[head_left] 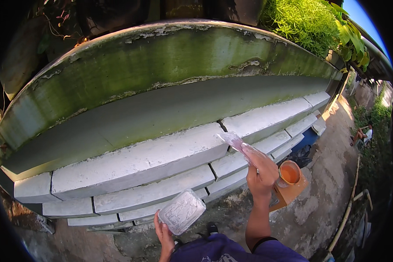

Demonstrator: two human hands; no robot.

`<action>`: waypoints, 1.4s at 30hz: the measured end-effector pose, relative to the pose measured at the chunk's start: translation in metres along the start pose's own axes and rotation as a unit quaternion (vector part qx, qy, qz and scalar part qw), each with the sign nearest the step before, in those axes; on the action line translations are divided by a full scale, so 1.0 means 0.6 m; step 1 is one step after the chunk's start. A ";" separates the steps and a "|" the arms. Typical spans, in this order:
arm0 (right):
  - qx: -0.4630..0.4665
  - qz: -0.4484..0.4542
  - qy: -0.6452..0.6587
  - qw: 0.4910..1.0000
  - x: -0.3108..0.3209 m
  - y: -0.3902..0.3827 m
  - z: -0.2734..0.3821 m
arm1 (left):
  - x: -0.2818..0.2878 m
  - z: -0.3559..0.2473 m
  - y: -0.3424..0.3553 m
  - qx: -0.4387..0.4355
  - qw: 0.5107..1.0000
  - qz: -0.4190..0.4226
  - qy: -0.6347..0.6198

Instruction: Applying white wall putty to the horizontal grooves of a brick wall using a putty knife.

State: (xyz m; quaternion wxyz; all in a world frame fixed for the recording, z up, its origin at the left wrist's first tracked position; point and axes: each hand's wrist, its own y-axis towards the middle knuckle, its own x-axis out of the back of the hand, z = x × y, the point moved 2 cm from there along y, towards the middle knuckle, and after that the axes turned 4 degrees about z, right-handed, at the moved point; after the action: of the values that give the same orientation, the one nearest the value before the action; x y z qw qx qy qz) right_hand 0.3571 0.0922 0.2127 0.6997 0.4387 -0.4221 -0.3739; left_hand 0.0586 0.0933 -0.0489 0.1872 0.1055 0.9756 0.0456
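Note:
My right hand (263, 172) grips a flat paintbrush (233, 140), its flared head smeared with white. The brush tip is over the top white-coated ledge (161, 157), close to a dark joint; whether it touches cannot be made out. Lower left of it, my left hand (163, 236) holds a shallow rectangular plastic tub (183, 212) by its side. White paint or paste covers the tub's inside. The ledges step down toward me in long blocks parted by dark gaps.
Behind the ledges rises a curved, mossy green wall (174, 65) with peeling edges. An orange bucket (290, 173) stands on a brown board or box (294, 192) by my right arm. Bushy green plants (301, 26) top the wall. Far right, a person (365, 134) sits beside the concrete path (327, 187).

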 end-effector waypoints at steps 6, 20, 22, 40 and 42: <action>0.124 0.138 -0.021 0.982 -0.033 -0.022 0.031 | -0.016 -0.013 0.002 0.011 0.999 -0.022 -0.046; 0.137 0.096 -0.023 0.986 -0.024 -0.008 0.028 | -0.008 0.007 -0.007 0.040 0.997 -0.032 -0.059; 0.139 0.086 -0.065 0.984 -0.033 -0.011 0.017 | -0.009 0.007 -0.005 0.037 0.998 -0.030 -0.051; -0.079 -0.103 -0.025 0.991 -0.001 -0.045 0.003 | -0.002 0.009 -0.006 0.018 0.998 -0.040 -0.038; -0.102 -0.096 -0.022 0.990 -0.004 -0.049 0.005 | -0.001 0.006 -0.006 0.043 0.998 -0.036 -0.038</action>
State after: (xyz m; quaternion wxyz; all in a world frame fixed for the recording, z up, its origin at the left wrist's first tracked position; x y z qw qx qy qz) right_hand 0.3487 0.0837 0.1858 0.6920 0.3952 -0.3534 -0.4899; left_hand 0.0597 0.0896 -0.0528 0.2207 0.0795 0.9721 -0.0072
